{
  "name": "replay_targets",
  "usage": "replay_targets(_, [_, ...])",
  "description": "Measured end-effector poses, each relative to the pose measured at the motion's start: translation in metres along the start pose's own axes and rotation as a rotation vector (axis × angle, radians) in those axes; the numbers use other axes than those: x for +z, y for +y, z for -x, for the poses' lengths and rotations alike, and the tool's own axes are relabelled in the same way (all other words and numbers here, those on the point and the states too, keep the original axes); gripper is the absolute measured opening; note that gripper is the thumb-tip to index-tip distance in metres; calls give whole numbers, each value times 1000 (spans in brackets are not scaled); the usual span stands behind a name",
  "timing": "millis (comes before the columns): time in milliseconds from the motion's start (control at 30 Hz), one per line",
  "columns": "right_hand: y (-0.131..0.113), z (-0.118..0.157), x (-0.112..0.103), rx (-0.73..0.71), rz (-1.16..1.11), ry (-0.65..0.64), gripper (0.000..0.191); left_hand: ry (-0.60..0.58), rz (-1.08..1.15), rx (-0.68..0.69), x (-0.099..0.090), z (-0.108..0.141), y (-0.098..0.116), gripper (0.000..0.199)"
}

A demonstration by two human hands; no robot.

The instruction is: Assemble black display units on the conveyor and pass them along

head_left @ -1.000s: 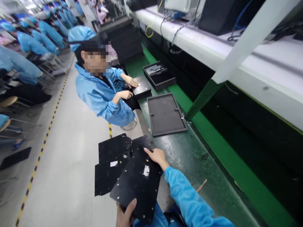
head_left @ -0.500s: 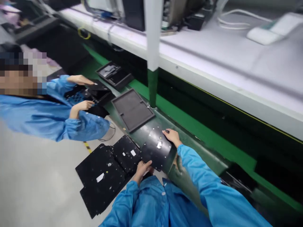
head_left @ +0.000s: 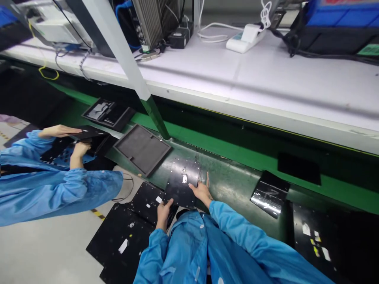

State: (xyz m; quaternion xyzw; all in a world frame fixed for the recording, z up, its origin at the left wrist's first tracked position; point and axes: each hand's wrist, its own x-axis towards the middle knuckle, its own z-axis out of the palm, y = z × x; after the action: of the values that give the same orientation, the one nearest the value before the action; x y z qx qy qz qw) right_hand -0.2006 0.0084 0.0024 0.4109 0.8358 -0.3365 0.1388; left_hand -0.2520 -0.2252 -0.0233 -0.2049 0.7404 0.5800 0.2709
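Note:
Between my two hands is a flat black panel (head_left: 181, 173) with small pale dots along its edges and a torn white label. My left hand (head_left: 163, 213) pinches its near left corner, thumb on top. On the right side, my right hand (head_left: 201, 192) grips the edge with its thumb on the upper face; the fingers below are hidden. The panel lies over the dark green bench surface (head_left: 231, 177). Just left of my left hand are several stacked black panels (head_left: 118, 232) with white labels.
A shallow dark grey tray (head_left: 143, 148) sits beyond the panel. On the left, a co-worker's hands (head_left: 78, 148) hold black parts. Black panels (head_left: 271, 193) lie to the right. A slanted post (head_left: 155, 118) rises to a white shelf (head_left: 266, 83) with cables and devices.
My view has swung right, bringing more black panels into sight. My right hand has moved from the panel's far corner down its right edge. My left hand still holds the near corner.

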Motion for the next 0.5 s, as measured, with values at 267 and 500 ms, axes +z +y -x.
replay_targets(267, [28,19,-26,79,-302,-65,41,-276,-455,568,81,46,70,77])
replay_targets(500, [40,84,-101,-28,-205,213,21,-727,-147,605,137,127,60,99])
